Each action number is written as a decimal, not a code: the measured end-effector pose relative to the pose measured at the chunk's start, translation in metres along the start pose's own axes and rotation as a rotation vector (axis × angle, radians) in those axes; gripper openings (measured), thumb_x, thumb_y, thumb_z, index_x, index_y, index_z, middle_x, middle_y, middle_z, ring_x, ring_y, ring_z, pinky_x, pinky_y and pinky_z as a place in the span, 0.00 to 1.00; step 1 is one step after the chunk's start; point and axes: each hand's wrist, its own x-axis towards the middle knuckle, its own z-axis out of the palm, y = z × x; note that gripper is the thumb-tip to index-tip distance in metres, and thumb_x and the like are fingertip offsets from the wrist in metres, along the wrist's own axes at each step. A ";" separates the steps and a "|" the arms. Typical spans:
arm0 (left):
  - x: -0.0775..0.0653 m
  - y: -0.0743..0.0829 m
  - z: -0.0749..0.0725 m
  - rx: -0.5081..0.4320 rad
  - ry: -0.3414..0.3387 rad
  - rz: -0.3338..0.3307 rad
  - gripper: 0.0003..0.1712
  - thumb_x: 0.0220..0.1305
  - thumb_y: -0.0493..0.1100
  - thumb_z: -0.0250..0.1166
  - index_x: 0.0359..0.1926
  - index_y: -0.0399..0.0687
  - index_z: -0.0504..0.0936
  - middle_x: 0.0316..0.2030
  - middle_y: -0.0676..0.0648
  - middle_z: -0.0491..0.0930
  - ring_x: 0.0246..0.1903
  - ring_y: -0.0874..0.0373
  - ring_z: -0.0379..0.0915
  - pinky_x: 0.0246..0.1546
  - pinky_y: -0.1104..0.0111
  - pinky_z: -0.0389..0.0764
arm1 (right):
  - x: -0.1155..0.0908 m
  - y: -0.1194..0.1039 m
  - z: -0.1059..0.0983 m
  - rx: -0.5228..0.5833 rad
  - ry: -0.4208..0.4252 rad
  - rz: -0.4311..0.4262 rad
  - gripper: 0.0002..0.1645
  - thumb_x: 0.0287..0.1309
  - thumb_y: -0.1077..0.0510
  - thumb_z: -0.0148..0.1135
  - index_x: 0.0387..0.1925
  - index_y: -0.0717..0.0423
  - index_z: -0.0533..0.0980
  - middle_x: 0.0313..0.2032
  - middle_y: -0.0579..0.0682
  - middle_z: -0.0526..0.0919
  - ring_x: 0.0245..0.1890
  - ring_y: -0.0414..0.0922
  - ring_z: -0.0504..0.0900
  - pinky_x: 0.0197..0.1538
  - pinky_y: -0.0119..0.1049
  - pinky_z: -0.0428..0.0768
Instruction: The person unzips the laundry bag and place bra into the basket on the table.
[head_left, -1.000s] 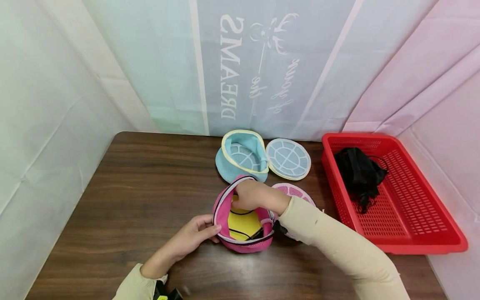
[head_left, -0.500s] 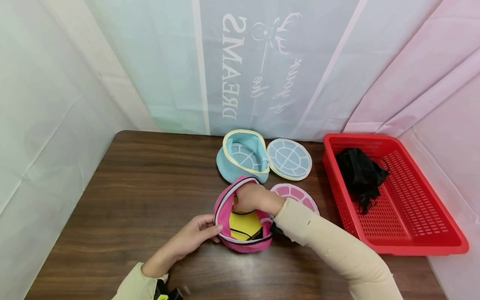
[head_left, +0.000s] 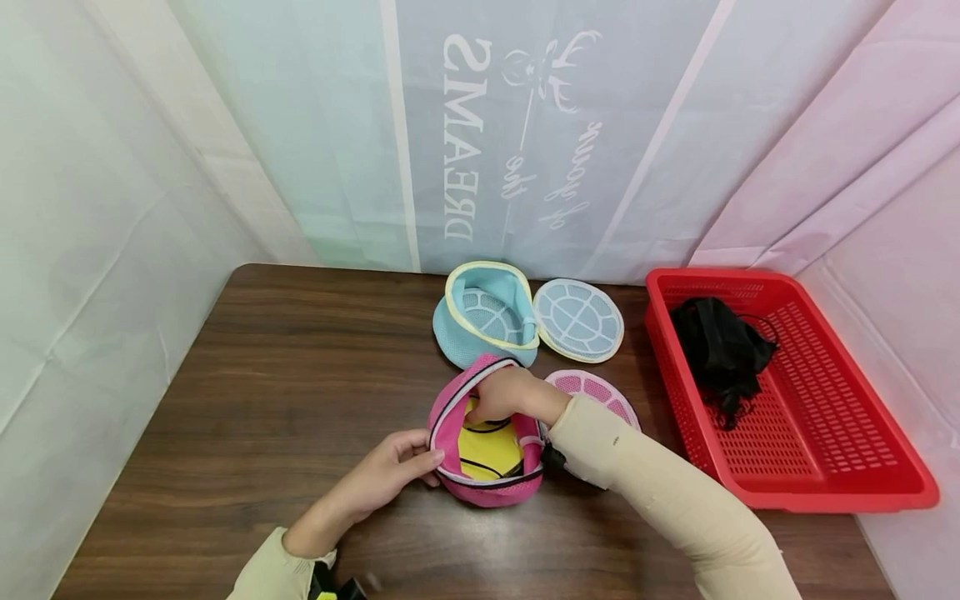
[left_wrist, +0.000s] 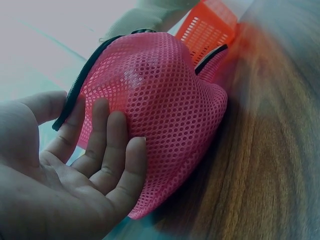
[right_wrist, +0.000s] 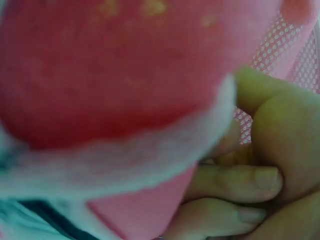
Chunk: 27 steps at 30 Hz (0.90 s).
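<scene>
A round pink mesh laundry bag [head_left: 491, 496] with a black-edged zip stands uncovered on the table. My left hand [head_left: 386, 475] pinches its left rim, thumb on the inner side and fingers against the outer mesh, as the left wrist view confirms. Inside lies a yellow piece [head_left: 491, 450] with thin black cords; its exact kind is unclear. Reaching into the bag from the right, my right hand [head_left: 510, 393] is at the far edge of the yellow piece. Its fingers look curled in the right wrist view, but their tips are partly hidden, so any grip is unclear.
Behind the pink bag sits a light blue mesh bag [head_left: 450, 337], its round lid [head_left: 577, 321] folded out to the right. The pink lid [head_left: 596, 392] lies partly under my right sleeve. At right stands a red basket [head_left: 817, 496] with a black cloth bundle [head_left: 723, 346].
My right hand has shifted slightly inside the pink bag. The yellow piece now covers more of the black part at its lower right. My left hand keeps its place on the rim.
</scene>
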 end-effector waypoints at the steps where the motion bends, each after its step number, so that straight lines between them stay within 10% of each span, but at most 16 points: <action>1: 0.000 0.000 0.000 0.001 0.001 0.002 0.17 0.77 0.39 0.56 0.51 0.23 0.77 0.42 0.42 0.82 0.38 0.55 0.82 0.43 0.66 0.84 | 0.000 0.000 0.001 -0.001 0.000 0.009 0.21 0.55 0.39 0.72 0.44 0.47 0.83 0.37 0.41 0.83 0.38 0.40 0.78 0.47 0.41 0.80; 27: 0.001 -0.003 -0.001 0.026 0.007 0.008 0.16 0.78 0.39 0.56 0.43 0.25 0.76 0.39 0.46 0.80 0.37 0.52 0.82 0.43 0.67 0.83 | 0.001 0.008 0.002 -0.088 -0.073 -0.067 0.13 0.53 0.45 0.71 0.26 0.44 0.75 0.25 0.41 0.71 0.30 0.40 0.70 0.36 0.36 0.72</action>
